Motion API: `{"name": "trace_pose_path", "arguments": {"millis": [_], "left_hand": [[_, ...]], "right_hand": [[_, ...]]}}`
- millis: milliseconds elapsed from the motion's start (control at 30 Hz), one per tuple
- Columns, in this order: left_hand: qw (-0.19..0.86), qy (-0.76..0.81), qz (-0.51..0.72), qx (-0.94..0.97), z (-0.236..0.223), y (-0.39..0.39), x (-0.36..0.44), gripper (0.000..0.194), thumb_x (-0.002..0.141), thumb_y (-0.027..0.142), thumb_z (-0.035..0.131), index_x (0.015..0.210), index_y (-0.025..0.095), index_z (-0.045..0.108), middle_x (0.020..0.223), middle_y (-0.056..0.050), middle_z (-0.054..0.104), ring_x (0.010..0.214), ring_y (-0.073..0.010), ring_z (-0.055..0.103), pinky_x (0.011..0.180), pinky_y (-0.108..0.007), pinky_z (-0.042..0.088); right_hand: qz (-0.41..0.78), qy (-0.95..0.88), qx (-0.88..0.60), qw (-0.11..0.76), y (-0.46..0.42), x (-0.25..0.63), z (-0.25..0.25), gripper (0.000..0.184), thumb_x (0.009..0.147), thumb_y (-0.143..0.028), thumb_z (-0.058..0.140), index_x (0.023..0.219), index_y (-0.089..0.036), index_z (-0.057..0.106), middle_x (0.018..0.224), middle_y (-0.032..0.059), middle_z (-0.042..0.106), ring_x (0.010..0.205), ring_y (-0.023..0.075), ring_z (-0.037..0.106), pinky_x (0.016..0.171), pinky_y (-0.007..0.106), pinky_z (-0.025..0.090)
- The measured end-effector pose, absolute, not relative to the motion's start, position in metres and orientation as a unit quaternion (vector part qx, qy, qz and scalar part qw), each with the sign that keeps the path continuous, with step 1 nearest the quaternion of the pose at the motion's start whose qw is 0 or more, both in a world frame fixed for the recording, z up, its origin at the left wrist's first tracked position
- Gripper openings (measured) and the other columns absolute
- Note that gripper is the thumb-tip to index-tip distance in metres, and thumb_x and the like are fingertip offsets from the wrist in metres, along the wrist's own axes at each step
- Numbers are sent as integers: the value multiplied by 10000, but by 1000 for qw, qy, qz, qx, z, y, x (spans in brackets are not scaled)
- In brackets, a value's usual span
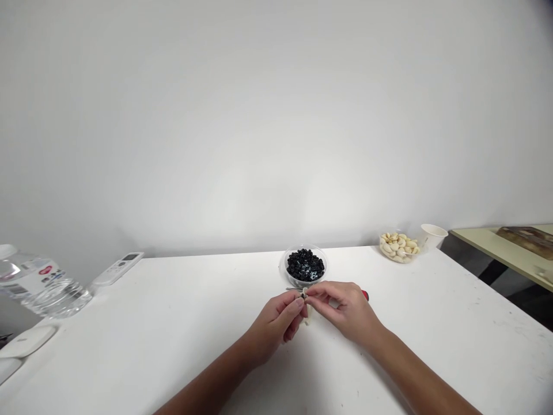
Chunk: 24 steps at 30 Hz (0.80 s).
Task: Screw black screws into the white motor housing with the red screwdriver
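Pinching a tiny dark piece (303, 296) just in front of the clear bowl (327, 266), the closed fingers of the left hand (274, 324) and right hand (348, 306) could drop it if their fingertip hold slips.

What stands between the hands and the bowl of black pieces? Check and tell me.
Only a thin metal rod, lying low on the table, between the bowl and the left hand and right hand. Nothing taller shows in the way.

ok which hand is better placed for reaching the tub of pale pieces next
Likely the right hand: the tub lies on that side, and the left hand is farther away.
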<state>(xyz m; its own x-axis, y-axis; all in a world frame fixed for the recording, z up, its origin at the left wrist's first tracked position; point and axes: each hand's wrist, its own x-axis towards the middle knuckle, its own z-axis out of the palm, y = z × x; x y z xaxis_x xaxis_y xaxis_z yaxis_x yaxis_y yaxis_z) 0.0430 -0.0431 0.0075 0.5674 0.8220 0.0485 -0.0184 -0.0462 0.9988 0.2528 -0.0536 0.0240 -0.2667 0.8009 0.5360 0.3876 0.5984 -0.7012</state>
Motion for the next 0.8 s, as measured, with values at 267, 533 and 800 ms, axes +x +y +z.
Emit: {"name": "trace_pose_path", "arguments": {"millis": [267, 533, 800], "left_hand": [[599, 316, 333, 656, 5, -42, 41, 399, 1057, 517, 452, 898, 170, 570, 596, 46, 448, 519, -98, 389, 501, -223, 307], [595, 318, 323, 664, 2, -40, 41, 389, 1057, 505, 456, 889, 173, 568, 564, 57, 430, 489, -94, 364, 490, -226, 301], [613, 314, 352, 634, 2, -37, 40, 392, 1055, 473, 454, 843, 162, 565, 526, 59, 420, 470, -92, 345, 482, -225, 289]], "right_hand": [[222, -774, -387, 449, -52, 253, 28, 121, 991, -284, 646, 989, -234, 755, 865, 18, 770, 736, 174, 701, 665, 286, 530], [188, -804, -376, 421, -53, 254, 35, 245, 1051, -275, 541, 892, -226, 720, 829, 11, 734, 744, 163, 659, 699, 300, 480], [203, -787, -378, 443, -53, 256, 32, 173, 947, -239, 686, 1118, -240, 710, 962, 26, 753, 799, 167, 690, 747, 296, 556]]}}
